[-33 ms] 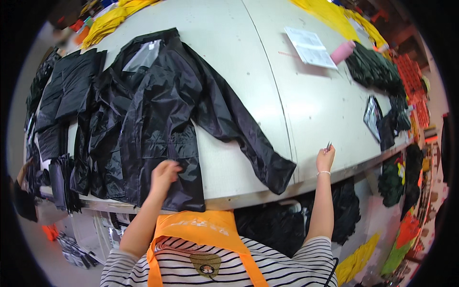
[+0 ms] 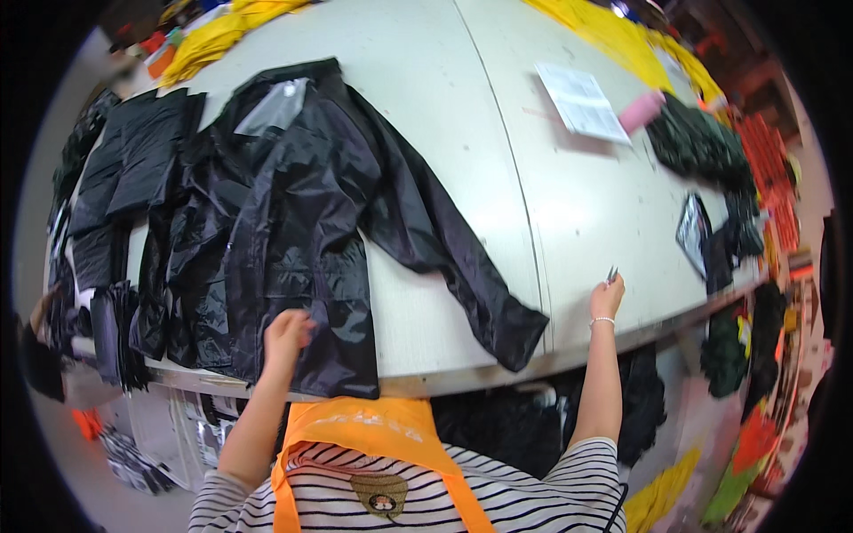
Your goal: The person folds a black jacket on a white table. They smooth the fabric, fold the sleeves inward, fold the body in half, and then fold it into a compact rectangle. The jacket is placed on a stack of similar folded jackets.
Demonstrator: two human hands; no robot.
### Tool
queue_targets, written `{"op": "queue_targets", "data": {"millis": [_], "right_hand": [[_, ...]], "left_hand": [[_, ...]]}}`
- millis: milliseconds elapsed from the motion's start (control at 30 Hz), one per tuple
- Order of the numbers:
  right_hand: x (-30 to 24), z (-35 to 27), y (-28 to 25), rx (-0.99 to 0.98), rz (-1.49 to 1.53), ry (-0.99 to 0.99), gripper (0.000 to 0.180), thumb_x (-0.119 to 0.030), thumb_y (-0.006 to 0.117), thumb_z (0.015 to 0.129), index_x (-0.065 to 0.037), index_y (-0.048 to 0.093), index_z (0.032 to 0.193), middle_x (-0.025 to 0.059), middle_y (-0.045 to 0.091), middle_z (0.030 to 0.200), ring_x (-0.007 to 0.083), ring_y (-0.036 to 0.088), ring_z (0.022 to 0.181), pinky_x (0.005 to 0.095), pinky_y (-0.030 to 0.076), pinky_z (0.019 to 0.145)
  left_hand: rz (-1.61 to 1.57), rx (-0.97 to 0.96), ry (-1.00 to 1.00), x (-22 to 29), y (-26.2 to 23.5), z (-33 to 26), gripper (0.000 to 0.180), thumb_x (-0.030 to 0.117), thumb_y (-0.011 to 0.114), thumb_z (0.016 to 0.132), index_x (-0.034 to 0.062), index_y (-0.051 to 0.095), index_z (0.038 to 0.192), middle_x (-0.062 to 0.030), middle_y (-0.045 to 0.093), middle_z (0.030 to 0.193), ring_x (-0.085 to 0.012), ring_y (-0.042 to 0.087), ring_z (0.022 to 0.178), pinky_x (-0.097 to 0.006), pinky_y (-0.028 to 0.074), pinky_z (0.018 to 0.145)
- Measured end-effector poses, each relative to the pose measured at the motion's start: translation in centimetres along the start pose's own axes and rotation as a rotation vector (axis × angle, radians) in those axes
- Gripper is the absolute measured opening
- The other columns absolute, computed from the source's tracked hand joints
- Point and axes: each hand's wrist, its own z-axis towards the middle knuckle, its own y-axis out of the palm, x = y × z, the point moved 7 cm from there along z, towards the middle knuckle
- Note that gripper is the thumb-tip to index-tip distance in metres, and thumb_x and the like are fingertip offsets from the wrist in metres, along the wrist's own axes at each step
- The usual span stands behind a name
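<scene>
A black shiny jacket [image 2: 311, 213] lies spread on the table, its collar away from me and one sleeve stretched toward the right front. My left hand [image 2: 286, 333] is over the jacket's lower front, fingers partly curled and smeared by motion; whether they touch or pinch the cloth cannot be made out. At the right, near the table's front edge, my right hand [image 2: 606, 298] is closed around small metal snips [image 2: 612, 274], whose pointed tips stick out beyond the fingers. The rest of the tool is hidden in the hand.
Folded black garments [image 2: 142, 160] are stacked on the left. An open booklet [image 2: 582, 102], a pink bottle [image 2: 641, 112] and a dark bundle [image 2: 697, 138] lie at the far right. Yellow cloth [image 2: 604, 35] covers the far edge. Another person's arm [image 2: 40, 315] shows at the far left.
My left hand has shifted left and slightly nearer to me over the jacket. The right hand keeps the snips in nearly the same place. The whole view has tilted slightly.
</scene>
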Motion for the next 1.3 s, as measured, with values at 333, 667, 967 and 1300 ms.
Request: {"op": "queue_targets", "data": {"millis": [333,667,967,1300], "right_hand": [[-25.8,-4.6,2.9,-0.132,0.551,-0.438,0.046,-0.016,0.059,0.090,0.002,0.047,0.130,0.0153,0.051,0.132,0.0258,0.051,0.119,0.0344,0.039,0.099],[-37.3,-52.3,11.9,-1.106,0.150,-1.012,0.080,-0.029,0.066,0.082,-0.004,0.023,0.146,0.0212,0.021,0.150,0.0408,0.019,0.138,0.0510,0.016,0.112],[-33.6,-40.7,9.9,-0.670,-0.057,-0.749,0.041,-0.025,0.058,0.086,-0.002,0.052,0.119,0.0167,0.055,0.121,0.0375,0.051,0.111,0.0537,0.038,0.094],[-37.3,-51.1,11.8,-0.719,-0.263,-0.702,0.105,-0.062,0.069,0.067,0.001,0.029,0.142,0.0289,0.023,0.147,0.0462,0.019,0.136,0.0561,0.017,0.110]], "left_hand": [[-0.094,1.113,-0.191,-12.1,-34.1,-10.4,0.027,0.028,0.062,0.086,0.0046,0.055,0.098,-0.0081,0.061,0.076,-0.0155,0.054,0.048,-0.026,0.043,0.040],[-0.361,0.694,-0.257,-8.7,-27.3,-2.3,0.036,0.028,0.073,0.079,-0.0022,0.054,0.087,-0.0123,0.058,0.069,-0.0223,0.059,0.045,-0.028,0.043,0.036],[-0.774,0.442,0.208,1.8,-28.1,-6.7,0.017,0.000,0.065,0.080,0.0084,0.051,0.086,-0.0030,0.056,0.071,-0.0116,0.052,0.057,-0.021,0.041,0.049],[-1.127,0.356,-0.068,-7.0,-26.8,-6.8,0.038,0.034,0.051,0.094,0.0052,0.053,0.118,-0.0096,0.058,0.123,-0.0219,0.055,0.111,-0.036,0.044,0.095]]}}
